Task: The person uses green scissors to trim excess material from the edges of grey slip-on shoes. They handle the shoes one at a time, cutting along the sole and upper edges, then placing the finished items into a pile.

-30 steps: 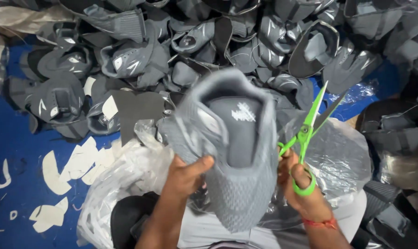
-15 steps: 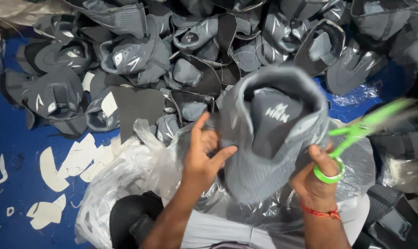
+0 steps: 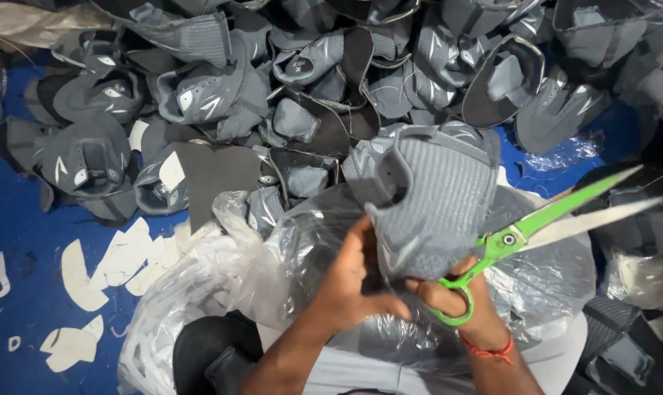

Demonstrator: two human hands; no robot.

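1. Head view: left hand (image 3: 350,281) grips the grey shoe upper (image 3: 426,201) over the plastic bag (image 3: 273,256).
2. Upper sits centre; a firm hold would steady it.
3. Right hand (image 3: 456,300) clasps green scissors (image 3: 544,219), blades apart; best kept clear of fingers.

Shoe upper (image 3: 426,205) turned, lowered — scissors (image 3: 522,234) opened

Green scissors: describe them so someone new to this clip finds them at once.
Start at the clear plastic bag in the lower middle. Above its right side, the right hand holds the green scissors, blades open, pointing up-right. They are the only bright green thing among grey shoe uppers.
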